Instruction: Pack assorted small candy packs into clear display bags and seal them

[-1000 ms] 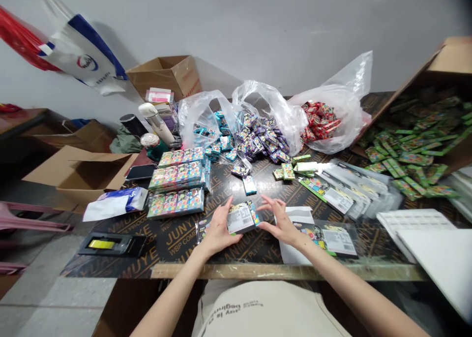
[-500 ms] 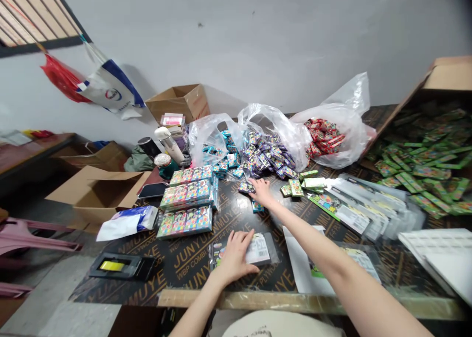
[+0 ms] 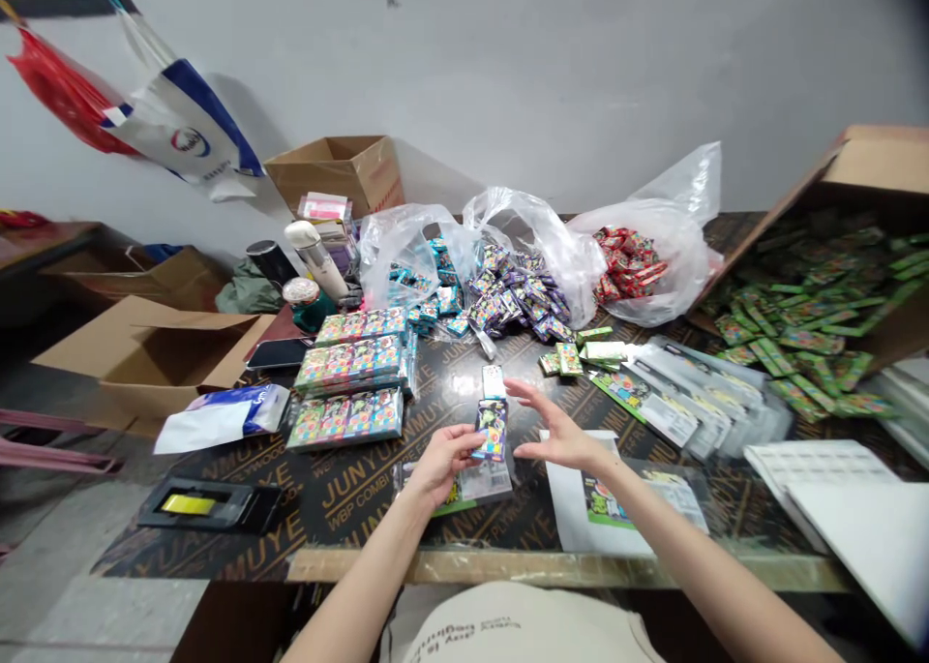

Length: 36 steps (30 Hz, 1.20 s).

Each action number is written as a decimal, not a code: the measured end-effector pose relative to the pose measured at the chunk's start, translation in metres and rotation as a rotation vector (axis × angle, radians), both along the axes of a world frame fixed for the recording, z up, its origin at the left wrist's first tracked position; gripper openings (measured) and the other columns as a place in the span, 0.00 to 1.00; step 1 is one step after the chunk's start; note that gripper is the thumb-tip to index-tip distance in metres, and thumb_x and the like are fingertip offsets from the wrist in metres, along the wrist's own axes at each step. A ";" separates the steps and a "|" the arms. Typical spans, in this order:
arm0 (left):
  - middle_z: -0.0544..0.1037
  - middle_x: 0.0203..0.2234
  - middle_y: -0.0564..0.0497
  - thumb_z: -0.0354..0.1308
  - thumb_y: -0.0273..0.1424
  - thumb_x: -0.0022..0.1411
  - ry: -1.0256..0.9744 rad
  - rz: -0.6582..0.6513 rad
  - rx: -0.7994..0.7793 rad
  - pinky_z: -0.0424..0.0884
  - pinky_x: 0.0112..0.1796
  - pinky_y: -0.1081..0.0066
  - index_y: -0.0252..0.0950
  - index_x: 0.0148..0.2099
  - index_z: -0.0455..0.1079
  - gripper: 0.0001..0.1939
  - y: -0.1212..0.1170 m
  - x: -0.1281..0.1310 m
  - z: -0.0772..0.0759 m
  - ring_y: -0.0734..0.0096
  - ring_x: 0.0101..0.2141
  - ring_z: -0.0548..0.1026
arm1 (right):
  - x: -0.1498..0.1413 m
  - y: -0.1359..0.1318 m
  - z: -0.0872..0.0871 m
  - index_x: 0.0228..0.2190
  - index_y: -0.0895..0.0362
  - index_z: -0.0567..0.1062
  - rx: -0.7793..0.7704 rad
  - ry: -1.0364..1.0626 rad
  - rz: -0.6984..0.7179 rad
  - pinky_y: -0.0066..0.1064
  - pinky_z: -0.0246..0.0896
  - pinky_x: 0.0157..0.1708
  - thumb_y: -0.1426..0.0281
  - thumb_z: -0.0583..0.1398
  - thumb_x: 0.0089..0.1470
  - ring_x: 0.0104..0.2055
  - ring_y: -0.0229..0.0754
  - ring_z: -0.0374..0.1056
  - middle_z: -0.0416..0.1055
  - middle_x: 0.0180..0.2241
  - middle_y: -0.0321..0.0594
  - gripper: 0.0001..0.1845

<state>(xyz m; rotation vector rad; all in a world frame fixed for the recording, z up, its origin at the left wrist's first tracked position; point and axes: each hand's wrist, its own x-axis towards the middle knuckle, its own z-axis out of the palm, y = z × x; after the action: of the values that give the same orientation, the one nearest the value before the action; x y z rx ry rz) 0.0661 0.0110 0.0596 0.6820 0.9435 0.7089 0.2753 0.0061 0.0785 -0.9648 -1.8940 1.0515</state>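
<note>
My left hand [image 3: 444, 462] pinches a small purple patterned packet [image 3: 493, 429] by its left edge, thumb on top. To the right of the packet, my right hand [image 3: 562, 433] is open with its fingers apart, holding nothing. Just beyond the held packet lies a small packet with a pale face [image 3: 494, 382]. Beneath my left hand, a clear sleeve with a printed label [image 3: 479, 487] lies flat on the table, partly hidden by the hand. Another printed sleeve [image 3: 610, 501] rests on a white sheet [image 3: 570, 508] under my right forearm.
Stacked multicoloured packs [image 3: 348, 368] stand left, near a tape dispenser [image 3: 210, 504]. Plastic bags hold blue, purple [image 3: 515, 290] and red packets [image 3: 630, 261]. Green packets [image 3: 805, 324] spill from a carton at right. Fanned clear sleeves [image 3: 697, 392] and white trays [image 3: 849, 508] lie nearby.
My right hand left the printed sleeve, reached forward to the purple packet, then came back. The packet is now in my left hand, which has lifted from the sleeve.
</note>
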 end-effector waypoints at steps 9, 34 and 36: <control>0.75 0.27 0.49 0.62 0.39 0.49 -0.163 -0.052 -0.038 0.69 0.33 0.71 0.31 0.34 0.72 0.15 -0.023 0.025 0.007 0.75 0.25 0.71 | -0.024 -0.029 -0.002 0.58 0.52 0.48 0.127 -0.011 -0.248 0.42 0.48 0.56 0.71 0.62 0.38 0.56 0.49 0.54 0.55 0.56 0.45 0.47; 0.64 0.47 0.45 0.66 0.33 0.37 1.093 -0.431 1.152 0.57 0.49 0.58 0.40 0.64 0.39 0.55 -0.024 -0.022 -0.036 0.56 0.47 0.62 | 0.014 -0.045 -0.050 0.55 0.52 0.55 0.105 -0.466 -0.259 0.45 0.41 0.51 0.67 0.66 0.32 0.51 0.52 0.58 0.64 0.49 0.43 0.48; 0.63 0.48 0.45 0.65 0.33 0.38 1.045 -0.397 1.164 0.56 0.50 0.58 0.39 0.64 0.36 0.55 -0.024 -0.022 -0.034 0.56 0.48 0.61 | 0.013 -0.046 -0.046 0.56 0.52 0.53 0.063 -0.415 -0.232 0.45 0.42 0.52 0.66 0.67 0.32 0.52 0.51 0.57 0.63 0.51 0.44 0.49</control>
<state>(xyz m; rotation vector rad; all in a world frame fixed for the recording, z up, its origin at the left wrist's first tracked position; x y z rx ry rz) 0.0443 -0.0126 0.0255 2.3510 1.2071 0.4636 0.2886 -0.0403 0.0320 -1.4109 -2.0618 0.6876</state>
